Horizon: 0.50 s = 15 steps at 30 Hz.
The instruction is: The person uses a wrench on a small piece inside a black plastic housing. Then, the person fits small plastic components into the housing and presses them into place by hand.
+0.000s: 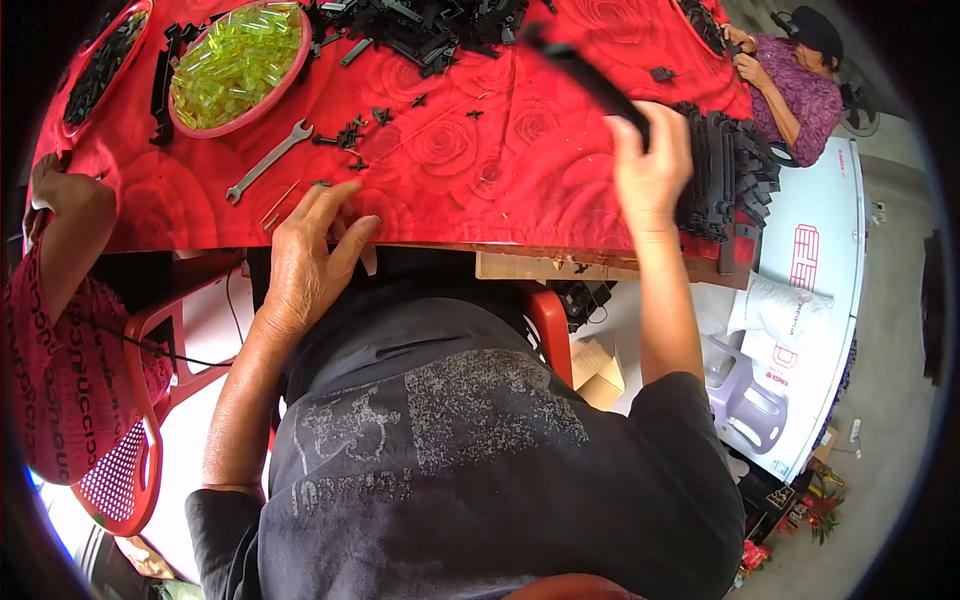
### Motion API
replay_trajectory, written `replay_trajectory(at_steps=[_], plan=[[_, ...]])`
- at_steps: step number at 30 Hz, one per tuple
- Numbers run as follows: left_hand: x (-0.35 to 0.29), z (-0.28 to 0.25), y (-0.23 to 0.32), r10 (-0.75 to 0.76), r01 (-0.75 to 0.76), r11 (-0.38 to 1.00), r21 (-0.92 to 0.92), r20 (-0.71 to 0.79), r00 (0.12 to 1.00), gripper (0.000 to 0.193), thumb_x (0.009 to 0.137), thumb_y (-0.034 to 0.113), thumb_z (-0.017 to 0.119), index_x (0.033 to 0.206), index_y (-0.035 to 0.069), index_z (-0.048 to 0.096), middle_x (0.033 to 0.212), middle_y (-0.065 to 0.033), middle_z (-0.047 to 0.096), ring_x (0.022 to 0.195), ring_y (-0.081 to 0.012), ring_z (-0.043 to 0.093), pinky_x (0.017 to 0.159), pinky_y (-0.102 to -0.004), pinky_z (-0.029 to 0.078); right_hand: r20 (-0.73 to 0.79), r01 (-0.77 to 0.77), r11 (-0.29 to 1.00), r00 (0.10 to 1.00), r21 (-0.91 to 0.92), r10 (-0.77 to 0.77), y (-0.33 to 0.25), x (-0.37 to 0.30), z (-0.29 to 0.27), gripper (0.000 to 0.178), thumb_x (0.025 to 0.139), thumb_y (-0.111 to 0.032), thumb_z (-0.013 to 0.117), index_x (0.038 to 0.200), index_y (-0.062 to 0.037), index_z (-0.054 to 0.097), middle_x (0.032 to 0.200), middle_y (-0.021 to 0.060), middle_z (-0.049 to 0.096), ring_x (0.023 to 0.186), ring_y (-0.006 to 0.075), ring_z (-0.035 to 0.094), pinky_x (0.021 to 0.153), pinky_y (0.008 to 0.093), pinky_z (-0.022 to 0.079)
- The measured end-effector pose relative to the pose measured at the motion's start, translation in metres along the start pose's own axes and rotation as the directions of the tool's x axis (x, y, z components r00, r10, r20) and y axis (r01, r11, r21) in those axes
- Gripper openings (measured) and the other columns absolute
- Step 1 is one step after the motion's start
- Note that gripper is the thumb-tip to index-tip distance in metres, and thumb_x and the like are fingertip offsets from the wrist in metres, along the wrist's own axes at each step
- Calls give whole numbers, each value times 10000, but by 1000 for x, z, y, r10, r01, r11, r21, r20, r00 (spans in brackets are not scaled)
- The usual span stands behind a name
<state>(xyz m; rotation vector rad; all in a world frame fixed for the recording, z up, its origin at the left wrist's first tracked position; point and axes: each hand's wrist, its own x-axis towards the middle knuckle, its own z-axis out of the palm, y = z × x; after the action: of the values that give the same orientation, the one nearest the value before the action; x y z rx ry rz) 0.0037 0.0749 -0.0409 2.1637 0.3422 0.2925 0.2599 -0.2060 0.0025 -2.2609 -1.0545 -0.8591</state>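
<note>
My right hand [652, 165] is raised over the right part of the table, its fingers wrapped round a long black plastic part [590, 80]. That part slants up to the left, and its far end is smeared by motion. At the table's near edge lies my left hand [318, 248], fingers stretched forward and thumb apart. Its fingertips are close to a small dark piece [320, 184] and thin brown sticks [282, 203]. Farther off, small black plastic pieces [350, 132] are scattered beside an open-ended wrench [268, 162].
A pink bowl [178, 118] of yellow-green clear pieces stands at the back left. Black parts [420, 30] are heaped at the far middle, and long black parts [712, 170] are stacked at the right edge. Co-workers sit at the left [75, 230] and far right [795, 90].
</note>
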Motion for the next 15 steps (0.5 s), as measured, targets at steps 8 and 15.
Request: replay_trajectory(at_steps=[8, 15], plan=[[11, 3, -11, 115, -114, 992, 52, -15, 993, 127, 905, 61, 711, 1023, 16, 718, 898, -143, 662, 749, -328, 673, 650, -385, 524, -218, -442, 670, 893, -597, 394, 119, -47, -65, 353, 851, -332, 807, 1003, -37, 690, 1046, 169, 673, 1030, 389, 642, 851, 507, 532], [15, 5, -10, 100, -98, 994, 53, -33, 994, 95, 906, 48, 709, 998, 24, 711, 862, -140, 653, 740, -323, 664, 647, -376, 513, -182, -466, 550, 851, -694, 492, 136, -72, -63, 633, 871, -403, 758, 1324, 7, 594, 1319, 226, 626, 1234, 425, 576, 1043, 516, 464]])
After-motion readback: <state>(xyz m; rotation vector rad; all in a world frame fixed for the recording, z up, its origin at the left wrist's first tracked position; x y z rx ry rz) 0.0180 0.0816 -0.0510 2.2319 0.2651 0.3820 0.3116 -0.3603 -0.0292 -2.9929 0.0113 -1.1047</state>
